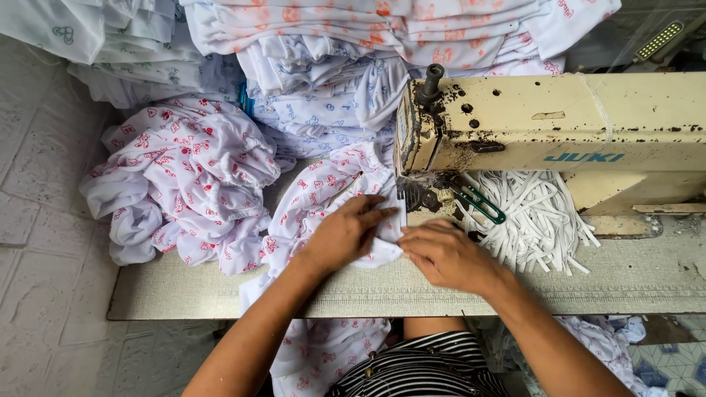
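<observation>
My left hand (347,234) lies flat on a white garment with a red print (316,195), pressing it onto the sewing table just left of the needle. My right hand (445,254) pinches the garment's edge beside the left hand, in front of the presser foot. The cream, chipped sewing machine (544,132) stands over the fabric at the upper right. The needle area is partly hidden by the machine head. The garment's lower part hangs off the table's front edge onto my lap.
A heap of the same red-printed garments (184,176) lies at the table's left end. Stacks of folded printed cloth (331,44) fill the back. White elastic strips (540,220) and green-handled snips (482,204) sit under the machine arm. The grey table (625,279) borders a tiled floor (44,220) at left.
</observation>
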